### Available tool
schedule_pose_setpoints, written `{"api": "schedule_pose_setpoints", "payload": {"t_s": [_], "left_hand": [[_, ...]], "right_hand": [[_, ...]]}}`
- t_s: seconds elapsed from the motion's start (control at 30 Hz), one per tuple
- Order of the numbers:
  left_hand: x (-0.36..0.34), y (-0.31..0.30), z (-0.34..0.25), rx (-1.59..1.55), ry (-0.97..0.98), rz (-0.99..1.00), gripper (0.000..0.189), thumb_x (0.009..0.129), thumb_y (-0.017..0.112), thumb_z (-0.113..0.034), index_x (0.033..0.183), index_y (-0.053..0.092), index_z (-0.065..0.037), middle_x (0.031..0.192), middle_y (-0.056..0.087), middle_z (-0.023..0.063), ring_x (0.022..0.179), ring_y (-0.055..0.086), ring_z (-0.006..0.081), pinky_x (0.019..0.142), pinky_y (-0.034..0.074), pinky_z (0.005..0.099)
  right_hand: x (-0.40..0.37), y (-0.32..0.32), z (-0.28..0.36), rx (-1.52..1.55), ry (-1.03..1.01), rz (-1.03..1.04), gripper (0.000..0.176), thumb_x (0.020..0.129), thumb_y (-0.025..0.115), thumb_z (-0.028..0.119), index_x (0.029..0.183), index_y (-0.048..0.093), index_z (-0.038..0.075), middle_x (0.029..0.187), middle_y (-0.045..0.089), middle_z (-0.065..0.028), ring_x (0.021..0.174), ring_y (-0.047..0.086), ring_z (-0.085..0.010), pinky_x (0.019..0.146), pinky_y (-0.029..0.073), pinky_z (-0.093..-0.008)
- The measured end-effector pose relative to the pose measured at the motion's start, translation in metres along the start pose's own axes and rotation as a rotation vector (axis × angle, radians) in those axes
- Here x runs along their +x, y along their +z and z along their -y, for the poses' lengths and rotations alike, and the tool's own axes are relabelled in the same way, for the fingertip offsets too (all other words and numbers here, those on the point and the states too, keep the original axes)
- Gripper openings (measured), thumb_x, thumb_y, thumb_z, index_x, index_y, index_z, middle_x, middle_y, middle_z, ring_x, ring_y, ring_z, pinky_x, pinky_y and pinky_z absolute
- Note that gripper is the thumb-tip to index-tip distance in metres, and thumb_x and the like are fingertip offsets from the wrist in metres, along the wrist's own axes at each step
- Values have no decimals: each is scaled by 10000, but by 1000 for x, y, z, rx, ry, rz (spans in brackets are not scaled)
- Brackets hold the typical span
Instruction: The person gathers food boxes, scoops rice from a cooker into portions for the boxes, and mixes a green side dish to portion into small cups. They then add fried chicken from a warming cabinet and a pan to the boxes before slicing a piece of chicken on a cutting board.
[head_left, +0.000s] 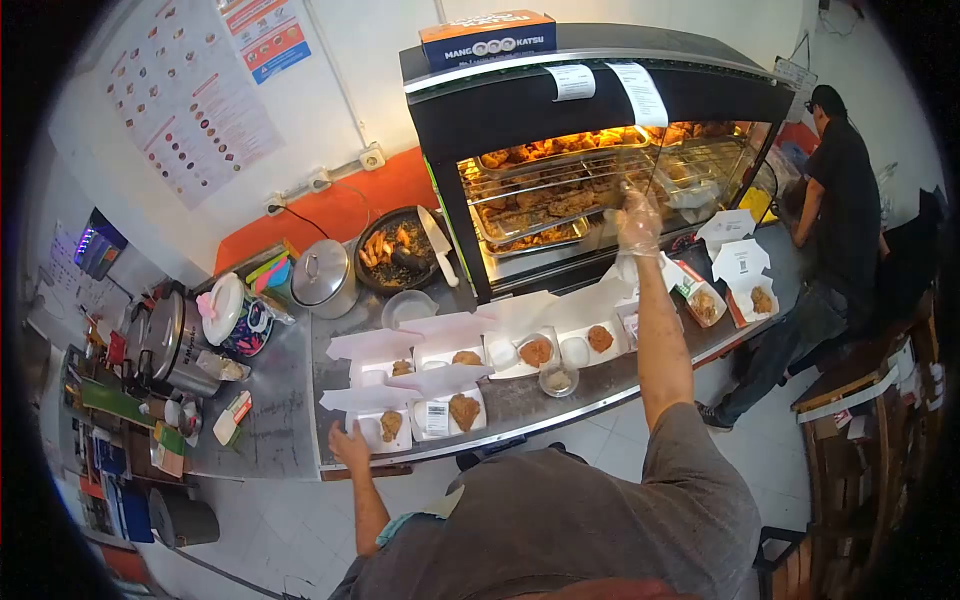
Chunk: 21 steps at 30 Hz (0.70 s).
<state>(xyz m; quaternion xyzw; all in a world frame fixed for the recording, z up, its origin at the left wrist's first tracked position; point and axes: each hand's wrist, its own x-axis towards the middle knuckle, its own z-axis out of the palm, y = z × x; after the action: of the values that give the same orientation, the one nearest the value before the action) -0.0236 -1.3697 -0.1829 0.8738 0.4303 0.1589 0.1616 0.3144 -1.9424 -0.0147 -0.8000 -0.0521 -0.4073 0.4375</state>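
Note:
My right hand point(636, 218), in a clear plastic glove, is raised with fingers spread in front of the glass of the warming cabinet point(600, 100), where fried chicken point(545, 205) lies on wire racks. It holds nothing that I can see. My left hand point(348, 445) rests bare on the front edge of the steel counter point(520, 405), beside an open white meal box point(385, 428) with rice and a fried piece. Several more open boxes point(530, 350) with rice and chicken are lined along the counter.
A stone mortar point(395, 262) with a cleaver, a steel pot point(322, 275), a small sauce cup point(558, 380) and a rice cooker point(175, 345) stand at the left. Another person point(840, 220) in black works at the counter's far right end, by more boxes point(740, 270).

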Motion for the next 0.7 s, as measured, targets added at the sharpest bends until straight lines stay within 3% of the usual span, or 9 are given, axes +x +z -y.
{"api": "schedule_pose_setpoints", "payload": {"t_s": [0.03, 0.13, 0.2, 0.27, 0.33, 0.47, 0.53, 0.63, 0.7], "left_hand": [[14, 3, 12, 2, 2, 1, 561, 844, 585, -438, 1250, 483, -64, 1272, 485, 184, 1192, 434, 352, 983, 330, 487], [59, 38, 56, -337, -72, 366, 699, 911, 392, -575, 1293, 439, 8, 1263, 513, 235, 1178, 486, 376, 995, 357, 396], [71, 72, 75, -357, -27, 400, 688, 906, 399, -575, 1244, 483, 19, 1231, 532, 241, 1155, 501, 381, 986, 364, 406], [71, 76, 69, -382, 14, 433, 683, 901, 406, -575, 1196, 527, 29, 1200, 552, 247, 1132, 516, 385, 977, 371, 415], [64, 59, 44, -170, -95, 557, 687, 885, 416, -595, 1093, 591, 36, 1136, 582, 258, 1084, 543, 392, 958, 384, 425], [35, 39, 2, -118, 50, 568, 676, 872, 430, -607, 1064, 614, 14, 1066, 612, 257, 1058, 559, 391, 934, 403, 424], [28, 54, 3, -161, 78, 562, 664, 875, 435, -599, 1075, 614, 9, 1066, 614, 256, 1058, 562, 391, 930, 408, 425], [8, 52, -18, -221, 90, 519, 638, 878, 458, -571, 1112, 605, 4, 1099, 605, 254, 1061, 563, 395, 925, 416, 429], [3, 65, -19, -149, 108, 480, 639, 872, 468, -567, 1117, 601, 9, 1127, 593, 253, 1056, 566, 399, 923, 420, 435]], "right_hand": [[-4, 5, 6, -1, 3, -1, 498, 657, 703, 156, 1138, 597, 81, 1005, 657, -171, 930, 631, -288, 827, 494, -353], [-15, 23, 36, -188, 104, 164, 449, 665, 714, 160, 1102, 632, 94, 945, 670, -159, 870, 645, -275, 787, 509, -360], [-24, 32, 73, -33, 99, 185, 380, 674, 727, 190, 1040, 661, 111, 879, 677, -140, 786, 651, -260, 737, 513, -361], [-36, 55, 74, 1, 119, 239, 403, 693, 752, 219, 1065, 669, 87, 961, 680, -145, 861, 648, -238, 810, 498, -330], [-51, 75, 87, 271, 116, 227, 469, 691, 733, 187, 1143, 636, 108, 979, 679, -111, 872, 646, -216, 807, 505, -317], [-63, 81, 137, 124, 227, 404, 483, 695, 715, 181, 1162, 622, 100, 1000, 676, -111, 884, 647, -221, 805, 503, -326], [-73, 99, 134, 236, 20, 329, 489, 703, 693, 189, 1174, 610, 86, 986, 671, -136, 879, 647, -238, 785, 498, -332], [-74, 103, 153, 225, 2, 458, 503, 717, 670, 239, 1189, 596, 82, 976, 664, -157, 895, 641, -272, 800, 486, -356], [-76, 106, 151, 123, -73, 498, 506, 737, 664, 310, 1147, 574, 28, 1002, 642, -198, 959, 605, -351, 831, 463, -420]]}}
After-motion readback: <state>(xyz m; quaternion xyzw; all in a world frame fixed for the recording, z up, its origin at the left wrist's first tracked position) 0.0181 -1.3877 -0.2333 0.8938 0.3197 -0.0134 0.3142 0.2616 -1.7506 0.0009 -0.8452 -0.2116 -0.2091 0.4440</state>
